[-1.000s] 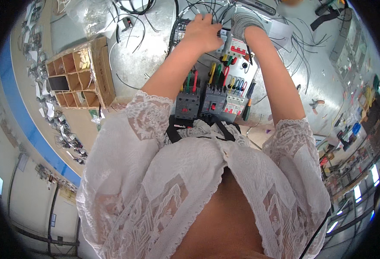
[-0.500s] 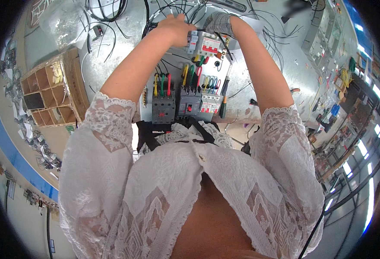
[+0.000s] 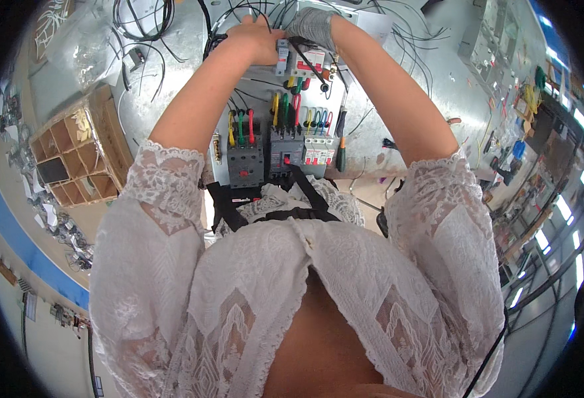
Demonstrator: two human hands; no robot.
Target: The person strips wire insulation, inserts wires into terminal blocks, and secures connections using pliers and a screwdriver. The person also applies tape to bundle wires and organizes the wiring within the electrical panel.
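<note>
My left hand (image 3: 253, 42), bare, reaches to the far end of a metal panel among black wires (image 3: 216, 41). Its fingers are bent in at the wires, the thumb beside a narrow grey module (image 3: 282, 57); what they pinch is hidden. My right hand (image 3: 310, 28), in a grey knit glove, is closed above a white breaker with red levers (image 3: 310, 64). A slim black strip (image 3: 308, 56) sticks out under the glove and slants across that breaker. Nearer me are a dark contactor (image 3: 246, 162), a moulded-case breaker (image 3: 285, 154) and small white breakers (image 3: 318, 151), with coloured wires rising from them.
An orange-and-black screwdriver (image 3: 341, 154) lies along the panel's right edge. At left stands a cardboard compartment box (image 3: 83, 142). Coiled black cable (image 3: 143, 20) lies at the back left. Loose wires (image 3: 411, 56) and a metal rail assembly (image 3: 484, 40) are at the right.
Both hands have shifted slightly left and away from me in the picture. The black strip now lies at a flatter slant across the far breaker. The whole view has moved a little.
</note>
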